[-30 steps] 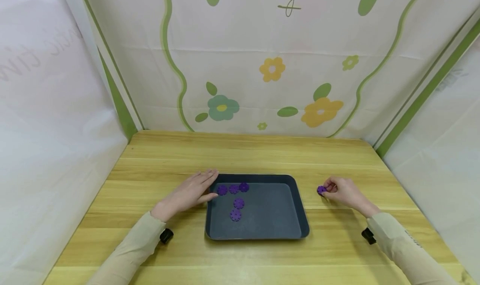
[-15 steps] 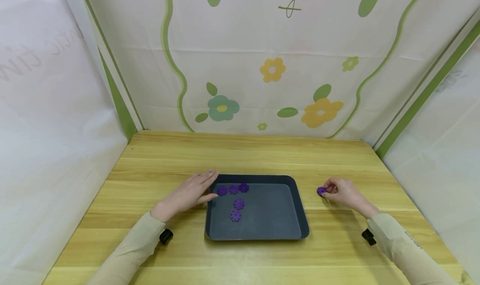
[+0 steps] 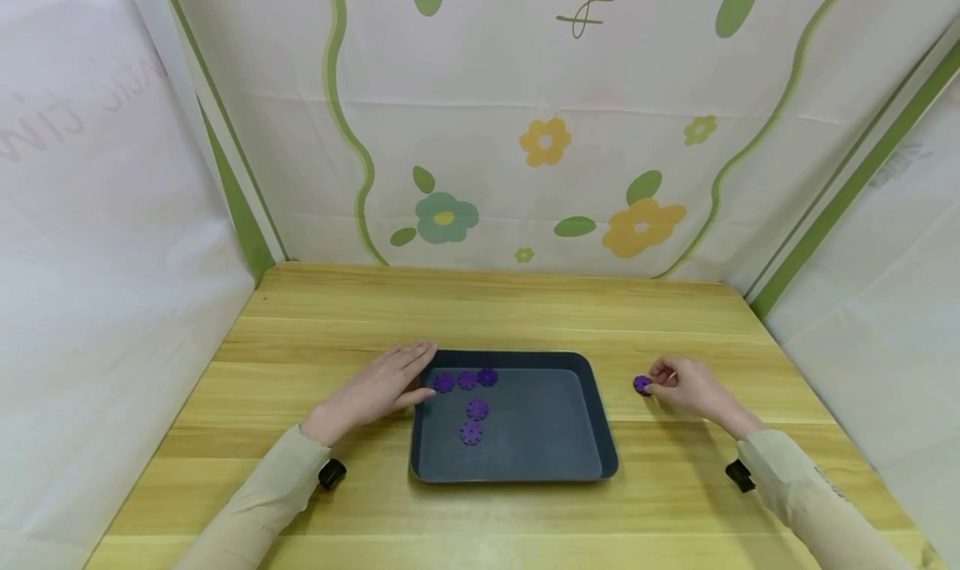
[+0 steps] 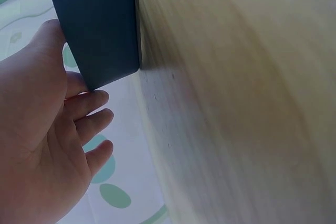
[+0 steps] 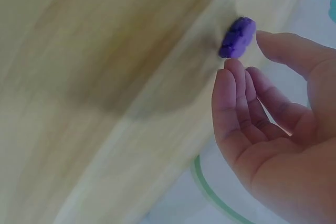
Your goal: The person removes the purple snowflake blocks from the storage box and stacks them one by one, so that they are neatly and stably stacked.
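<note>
A dark grey rectangular tray lies on the table with several purple notched discs on its left part. My left hand rests against the tray's upper left side, fingers straight by the far corner and thumb at the left rim. The tray's outer wall appears beside that hand in the left wrist view. Right of the tray, my right hand pinches one purple notched disc between thumb and fingertips. In the right wrist view the disc shows edge-on, at the tips of thumb and fingers.
The wooden table extends around the tray. White fabric panels with flower prints close off the back and both sides. A black wrist device sits under the right sleeve, and another by the left.
Both hands, the tray and the discs stay practically where they were. The whole head view has shifted down very slightly.
</note>
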Demonstrator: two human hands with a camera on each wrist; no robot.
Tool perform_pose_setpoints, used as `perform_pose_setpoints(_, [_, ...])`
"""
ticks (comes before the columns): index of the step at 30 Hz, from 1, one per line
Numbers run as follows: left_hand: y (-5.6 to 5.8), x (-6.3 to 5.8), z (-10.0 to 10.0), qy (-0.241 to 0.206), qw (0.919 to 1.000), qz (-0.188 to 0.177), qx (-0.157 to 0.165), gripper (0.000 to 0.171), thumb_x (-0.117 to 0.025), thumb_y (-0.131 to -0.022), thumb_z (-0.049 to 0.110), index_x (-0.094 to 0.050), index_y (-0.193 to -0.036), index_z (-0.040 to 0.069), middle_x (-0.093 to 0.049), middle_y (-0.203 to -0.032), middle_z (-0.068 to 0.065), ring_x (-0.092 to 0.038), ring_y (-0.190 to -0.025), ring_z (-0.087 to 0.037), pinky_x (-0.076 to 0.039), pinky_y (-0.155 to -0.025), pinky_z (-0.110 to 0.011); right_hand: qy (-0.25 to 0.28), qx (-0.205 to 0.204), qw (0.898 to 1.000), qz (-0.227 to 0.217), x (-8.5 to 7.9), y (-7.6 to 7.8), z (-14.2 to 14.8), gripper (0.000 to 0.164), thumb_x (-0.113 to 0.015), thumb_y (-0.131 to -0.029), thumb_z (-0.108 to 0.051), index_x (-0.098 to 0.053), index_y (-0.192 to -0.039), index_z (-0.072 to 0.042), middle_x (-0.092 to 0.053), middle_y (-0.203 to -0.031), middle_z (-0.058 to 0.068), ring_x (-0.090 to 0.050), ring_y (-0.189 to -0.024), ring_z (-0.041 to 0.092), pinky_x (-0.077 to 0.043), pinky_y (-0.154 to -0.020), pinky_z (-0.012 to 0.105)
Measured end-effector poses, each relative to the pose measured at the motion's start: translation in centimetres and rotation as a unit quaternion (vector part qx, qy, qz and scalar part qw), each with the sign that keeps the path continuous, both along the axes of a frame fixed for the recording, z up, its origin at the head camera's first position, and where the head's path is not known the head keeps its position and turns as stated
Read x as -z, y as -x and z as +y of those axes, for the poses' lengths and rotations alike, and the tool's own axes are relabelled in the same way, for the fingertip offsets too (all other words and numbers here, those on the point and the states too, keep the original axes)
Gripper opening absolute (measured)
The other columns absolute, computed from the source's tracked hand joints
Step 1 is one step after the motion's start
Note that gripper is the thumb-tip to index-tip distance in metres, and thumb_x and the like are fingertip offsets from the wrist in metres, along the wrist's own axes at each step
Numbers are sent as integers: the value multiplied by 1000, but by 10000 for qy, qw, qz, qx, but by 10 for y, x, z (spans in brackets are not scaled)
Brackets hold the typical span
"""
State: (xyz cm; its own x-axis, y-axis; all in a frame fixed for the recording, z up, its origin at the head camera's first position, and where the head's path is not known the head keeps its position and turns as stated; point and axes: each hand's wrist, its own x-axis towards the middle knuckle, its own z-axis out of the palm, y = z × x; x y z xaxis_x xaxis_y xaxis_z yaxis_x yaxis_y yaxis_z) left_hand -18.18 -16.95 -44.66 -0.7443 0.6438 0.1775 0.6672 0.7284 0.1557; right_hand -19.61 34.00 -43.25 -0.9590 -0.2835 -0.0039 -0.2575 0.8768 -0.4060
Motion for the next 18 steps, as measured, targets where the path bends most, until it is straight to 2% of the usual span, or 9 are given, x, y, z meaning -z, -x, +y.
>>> perform_pose_setpoints(10, [1,1,0,-27,10000,82,25,69,-58,-98,43,-40,-151,2,-45,-154,-17,-46,-142,-30,-40,-117,-50,-70,-46,9996,262,-16,5,-12,22,-74,-89,-17,-69,-101,0,-71,-91,8,-65,-76,12,-55,-64,24])
perform_pose_setpoints(18, [2,2,0,4,10000,45,26,70,-57,-99,44,-39,-151,1,-43,-155,-17,-45,-143,-31,-39,-117,-50,-32,-349,9985,420,-27,7,-35,17,-73,-89,-14,-69,-99,-1,-71,-86,5,-64,-72,10,-53,-61,22])
